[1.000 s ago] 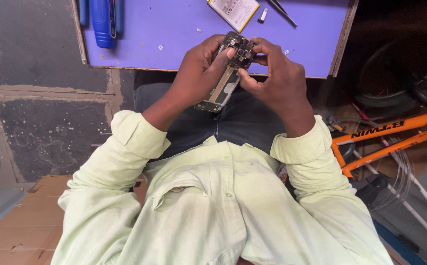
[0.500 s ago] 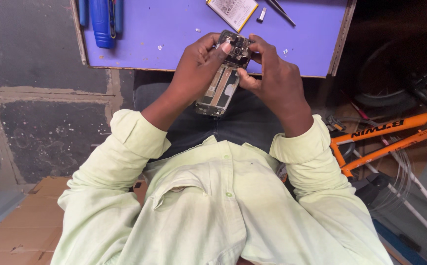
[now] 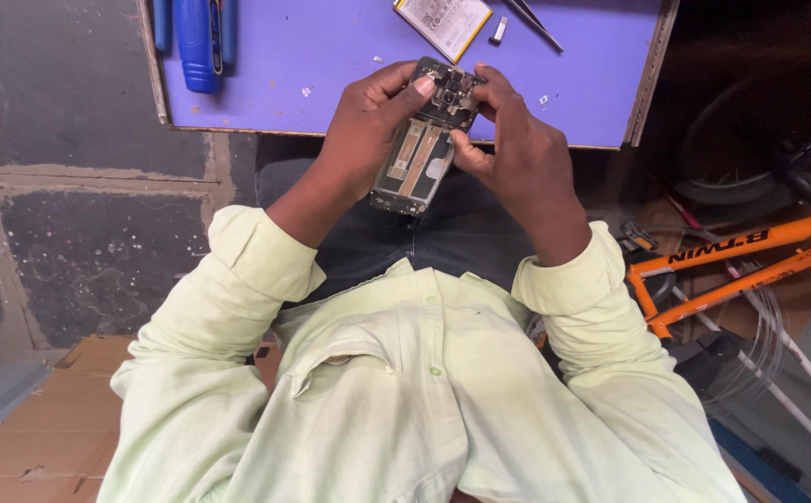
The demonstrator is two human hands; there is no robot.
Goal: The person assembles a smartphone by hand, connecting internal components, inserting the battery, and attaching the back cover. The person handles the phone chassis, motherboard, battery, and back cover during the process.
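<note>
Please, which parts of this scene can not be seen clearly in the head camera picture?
- Opened phone: its sides are covered by the left hand and the right hand; the small parts at its top are too small to tell.
- Blue tool, flat battery and tweezers: cut off by the top edge.
- Orange bicycle frame: cut off by the right edge, in dark shadow.

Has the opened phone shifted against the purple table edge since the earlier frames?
No clear shift: the opened phone sits as before, its top over the purple table edge, in both hands.
</note>
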